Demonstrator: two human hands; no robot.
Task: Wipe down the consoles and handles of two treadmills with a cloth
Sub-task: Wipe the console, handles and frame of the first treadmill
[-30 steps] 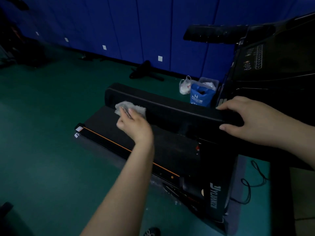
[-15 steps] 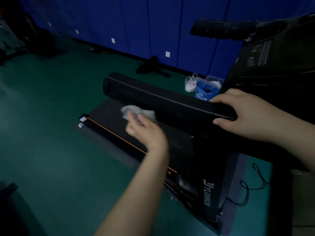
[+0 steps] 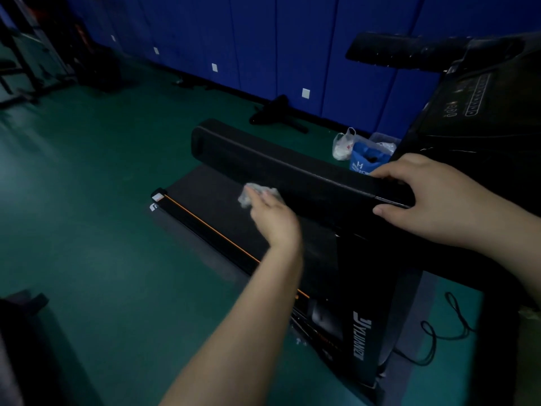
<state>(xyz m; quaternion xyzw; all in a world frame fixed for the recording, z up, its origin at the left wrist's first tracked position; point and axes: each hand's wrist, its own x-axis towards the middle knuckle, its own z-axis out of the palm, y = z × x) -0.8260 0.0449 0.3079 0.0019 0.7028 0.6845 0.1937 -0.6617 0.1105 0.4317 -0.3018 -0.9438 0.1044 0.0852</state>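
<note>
A black treadmill stands before me with a long padded handle [image 3: 263, 162] running from centre toward the right. My left hand [image 3: 272, 221] holds a small crumpled white cloth [image 3: 251, 196] against the near side of that handle, about midway along it. My right hand [image 3: 433, 197] grips the handle's right part, fingers over the top and thumb underneath. The dark console [image 3: 480, 112] with rows of buttons rises at the upper right, and the far handle [image 3: 407, 52] sticks out from it to the left.
The running belt [image 3: 216, 212] with an orange side stripe lies below the handle on the green floor. A blue bag [image 3: 366, 162] and a white plastic bag [image 3: 342, 148] sit by the blue wall. A black cable [image 3: 436, 335] coils at lower right. Dark equipment fills the far left.
My left hand has slid the cloth rightward along the handle and down onto its near side. My right hand has kept its grip.
</note>
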